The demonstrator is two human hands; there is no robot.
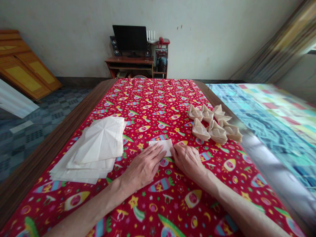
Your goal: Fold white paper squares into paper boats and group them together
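A small folded piece of white paper [163,144] lies on the red patterned cloth [148,115] in front of me. My left hand [147,163] rests on its left part with the fingers stretched out flat. At the paper's right edge, my right hand [187,158] is closed, its curled fingers pinching the corner; the fingertips are partly hidden. To the left is a loose stack of creased white paper sheets [101,141]. On the right stand several folded paper boat shapes [217,131], grouped in two rows.
The cloth covers a long table with a dark wooden edge [81,115]. A bed with a patchwork cover [247,108] adjoins it on the right. Beyond the far end is a desk [130,60] with a monitor [130,38] and a red telephone [163,41]. A wooden cabinet [27,65] stands left.
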